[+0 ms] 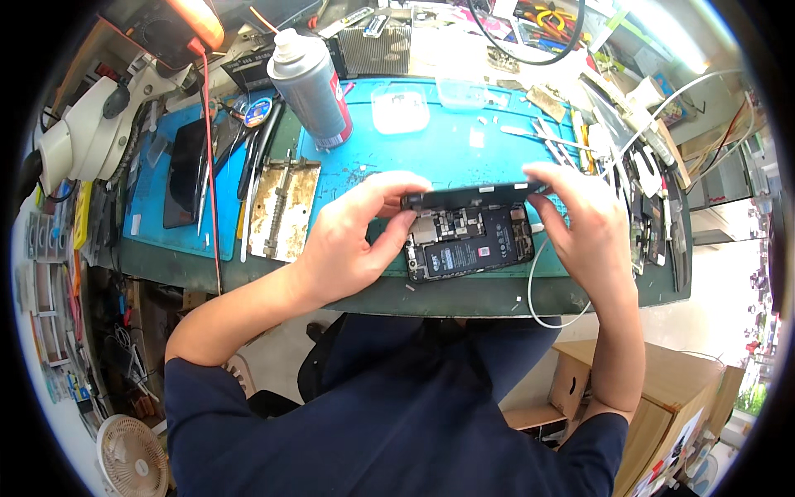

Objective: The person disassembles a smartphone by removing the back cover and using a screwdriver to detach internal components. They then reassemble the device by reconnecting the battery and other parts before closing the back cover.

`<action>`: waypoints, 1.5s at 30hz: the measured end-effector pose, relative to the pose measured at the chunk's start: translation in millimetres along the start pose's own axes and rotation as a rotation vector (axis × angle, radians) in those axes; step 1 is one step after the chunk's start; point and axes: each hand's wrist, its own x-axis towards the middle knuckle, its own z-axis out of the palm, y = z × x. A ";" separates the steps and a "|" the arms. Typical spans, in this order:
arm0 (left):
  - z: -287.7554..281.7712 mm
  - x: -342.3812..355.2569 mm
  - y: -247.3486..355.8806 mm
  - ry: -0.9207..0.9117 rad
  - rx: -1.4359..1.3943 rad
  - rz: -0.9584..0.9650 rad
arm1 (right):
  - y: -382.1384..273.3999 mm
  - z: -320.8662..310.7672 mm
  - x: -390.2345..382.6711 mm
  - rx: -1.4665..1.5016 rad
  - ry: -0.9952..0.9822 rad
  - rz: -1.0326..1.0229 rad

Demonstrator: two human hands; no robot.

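Note:
An opened smartphone (472,244) lies near the front edge of the bench, its black battery and circuit board facing up. Its dark screen panel (472,196) stands tilted up along the far side of the body. My left hand (360,232) pinches the panel's left end between thumb and fingers. At the other end, my right hand (584,219) grips the panel's right corner the same way. A white cable (532,290) loops beside the phone's right end; whether it is plugged in I cannot tell.
A spray can (310,91) stands on the blue mat (364,157) beyond my left hand. Near it are a metal board holder (281,207), a dark phone (185,174) and a clear plastic box (400,109). Tweezers (546,137) and other tools crowd the right. A microscope arm (83,132) juts in left.

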 end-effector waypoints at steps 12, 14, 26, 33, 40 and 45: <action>-3.9 -1.0 1.1 -0.034 0.057 -0.029 | 2.6 -1.6 3.8 0.169 -0.072 0.064; -3.0 -2.0 0.6 -0.010 0.060 -0.011 | 3.3 0.9 5.4 0.190 -0.072 0.043; -7.6 1.8 5.0 -0.047 0.160 0.038 | 27.5 -114.1 74.7 0.173 0.447 0.147; -7.9 0.9 -0.4 -0.033 0.144 0.028 | 25.6 -155.0 218.4 -0.690 0.381 0.439; -6.2 3.5 2.2 -0.046 0.153 0.042 | 57.7 -155.6 253.9 -0.827 0.306 0.487; -3.2 2.7 -1.9 -0.035 0.101 0.038 | 9.1 -177.0 224.0 -0.872 0.405 0.505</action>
